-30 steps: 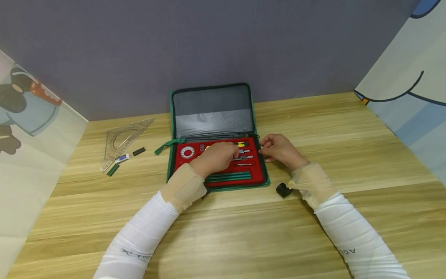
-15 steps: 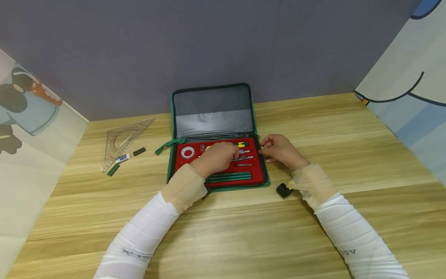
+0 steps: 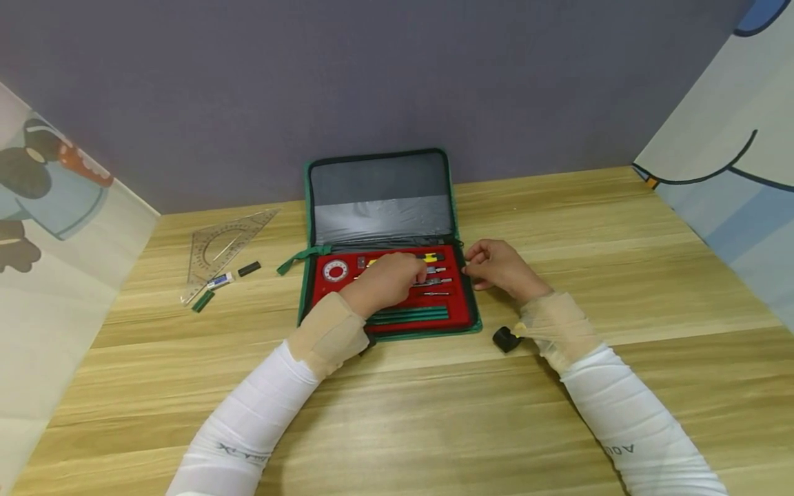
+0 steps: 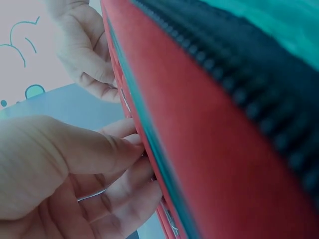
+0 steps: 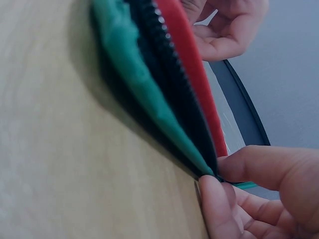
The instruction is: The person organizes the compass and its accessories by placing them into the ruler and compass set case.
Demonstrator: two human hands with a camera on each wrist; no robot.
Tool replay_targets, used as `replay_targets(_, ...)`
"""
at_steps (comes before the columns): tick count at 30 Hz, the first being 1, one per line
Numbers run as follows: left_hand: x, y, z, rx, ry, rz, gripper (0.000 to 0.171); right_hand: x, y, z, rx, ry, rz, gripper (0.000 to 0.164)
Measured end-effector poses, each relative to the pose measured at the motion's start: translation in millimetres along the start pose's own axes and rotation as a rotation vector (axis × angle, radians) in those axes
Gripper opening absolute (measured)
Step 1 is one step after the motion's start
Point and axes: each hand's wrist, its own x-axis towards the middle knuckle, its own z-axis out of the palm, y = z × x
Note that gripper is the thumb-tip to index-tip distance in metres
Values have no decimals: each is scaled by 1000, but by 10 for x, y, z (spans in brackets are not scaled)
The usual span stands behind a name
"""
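Note:
A zip-up drawing set case (image 3: pixel 451 321) with a green edge lies unfolded, its red tray (image 3: pixel 457 300) holding metal instruments and green sticks. My left hand (image 3: pixel 391 279) reaches over the tray, thumb and fingers pinching at a silver compass (image 3: pixel 438 281) in its slot. The fingertips' contact is partly hidden; in the left wrist view the thumb (image 4: pixel 109 152) and fingers meet at the red surface. My right hand (image 3: pixel 499 267) pinches the case's right zipped edge (image 5: pixel 184 134) between thumb and fingers. A white ring-shaped dial (image 3: pixel 336 271) sits at the tray's left.
Left of the case lie a clear set square (image 3: pixel 201 265), a small white-and-blue eraser (image 3: pixel 220 281), a black piece (image 3: pixel 249 269) and a green piece (image 3: pixel 202 301). The raised lid (image 3: pixel 381 176) stands near the grey panel (image 3: pixel 527 89). A black camera (image 3: pixel 506 339) is by my right wrist.

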Motion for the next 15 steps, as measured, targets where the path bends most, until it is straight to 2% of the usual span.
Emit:
replay_targets(8, -78, -81, -19, -6, 34, 19, 21, -5, -2, -30, -16, -1, 3, 29)
replay_targets(15, -178, -171, -50, 6, 54, -2, 17, 1, 4, -18, -15, -8, 2, 30)
